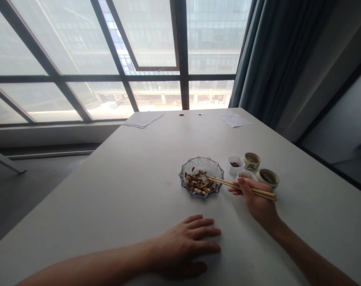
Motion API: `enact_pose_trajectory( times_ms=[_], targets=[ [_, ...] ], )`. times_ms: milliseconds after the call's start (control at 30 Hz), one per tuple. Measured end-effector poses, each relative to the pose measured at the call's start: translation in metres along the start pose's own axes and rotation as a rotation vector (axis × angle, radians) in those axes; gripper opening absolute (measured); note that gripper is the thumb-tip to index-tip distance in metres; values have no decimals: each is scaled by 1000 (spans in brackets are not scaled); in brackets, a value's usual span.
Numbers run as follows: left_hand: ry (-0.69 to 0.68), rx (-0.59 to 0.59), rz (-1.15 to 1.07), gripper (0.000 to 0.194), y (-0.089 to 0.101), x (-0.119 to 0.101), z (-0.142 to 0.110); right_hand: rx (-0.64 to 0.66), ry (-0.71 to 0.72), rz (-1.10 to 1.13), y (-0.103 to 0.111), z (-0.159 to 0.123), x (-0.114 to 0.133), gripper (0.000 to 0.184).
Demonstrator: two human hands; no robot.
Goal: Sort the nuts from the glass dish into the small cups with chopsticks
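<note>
My right hand [257, 198] grips a pair of wooden chopsticks [232, 185], whose tips reach into a scalloped clear glass bowl [183, 191]. Dark and pale seeds or nuts [196, 184] lie mostly in the near part of that bowl; I cannot tell if the tips pinch one. My left hand [188, 244] rests palm down on the white table [132, 178], fingers spread, nearer to me than the bowl. Just beyond my right hand stand a white square dish [235, 167] with dark bits inside and a second white dish [242, 174], partly hidden by my fingers.
Two beige cups, one [251, 162] with a dark character and another [269, 178] beside my right hand, stand right of the dishes. Papers [144, 118] lie at the table's far left corner, a thin sheet [235, 119] at the far right. Windows and a dark curtain [266, 59] are behind.
</note>
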State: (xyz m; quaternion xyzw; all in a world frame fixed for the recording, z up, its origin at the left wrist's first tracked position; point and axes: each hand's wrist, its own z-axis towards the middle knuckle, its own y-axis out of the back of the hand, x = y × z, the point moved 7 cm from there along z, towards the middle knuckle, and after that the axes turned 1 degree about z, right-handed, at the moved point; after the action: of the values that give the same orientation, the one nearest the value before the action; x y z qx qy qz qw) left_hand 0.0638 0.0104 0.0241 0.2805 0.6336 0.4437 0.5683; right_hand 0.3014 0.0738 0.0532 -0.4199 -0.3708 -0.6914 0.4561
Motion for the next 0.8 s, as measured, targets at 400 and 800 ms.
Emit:
enact_pose_trajectory(
  times_ms=[400, 800],
  targets=[
    [-1, 0, 4, 50, 0, 0, -2, -373, 198, -161, 73, 14, 43, 36],
    [-3, -7, -2, 50, 0, 0, 0, -303, 288, -131, 63, 10, 47, 34]
  ],
)
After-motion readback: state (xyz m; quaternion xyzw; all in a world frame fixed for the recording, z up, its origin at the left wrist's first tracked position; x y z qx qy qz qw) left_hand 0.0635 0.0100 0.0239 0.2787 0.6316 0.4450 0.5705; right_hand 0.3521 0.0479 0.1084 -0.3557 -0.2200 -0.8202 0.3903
